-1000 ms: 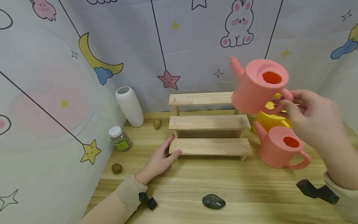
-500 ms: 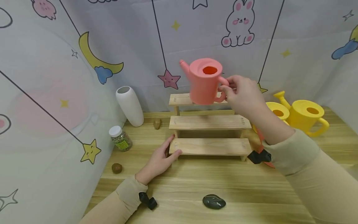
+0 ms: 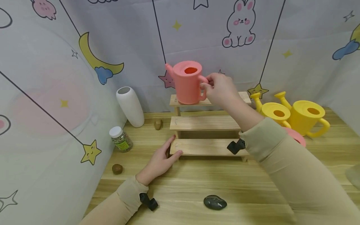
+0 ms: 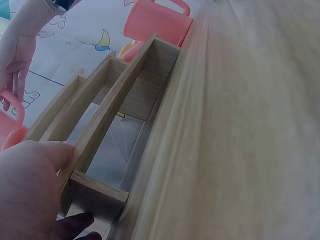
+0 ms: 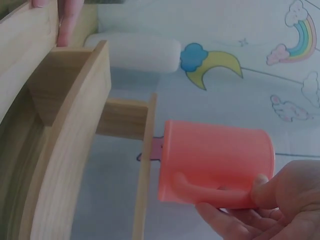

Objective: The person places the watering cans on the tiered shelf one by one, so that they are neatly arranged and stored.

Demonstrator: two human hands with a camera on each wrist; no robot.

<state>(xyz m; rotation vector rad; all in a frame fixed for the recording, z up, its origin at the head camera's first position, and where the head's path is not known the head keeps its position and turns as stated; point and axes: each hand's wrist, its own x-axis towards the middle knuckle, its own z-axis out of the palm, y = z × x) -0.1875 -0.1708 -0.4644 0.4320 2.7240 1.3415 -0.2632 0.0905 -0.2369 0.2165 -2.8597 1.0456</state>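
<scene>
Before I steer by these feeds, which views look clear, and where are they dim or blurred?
Head view: bright, the pink watering can reasonably crisp, a shadow beneath the wooden stand; left wrist: dimmer and tilted, the tabletop soft and smeared; right wrist: dim, hazy, turned sideways, the white vase washed out.

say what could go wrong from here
The pink watering can might tip if released off-centre, since the top shelf looks narrow and the right hand grips only its handle. The wooden rack could shift if the left hand lets go of its lower left end.
</scene>
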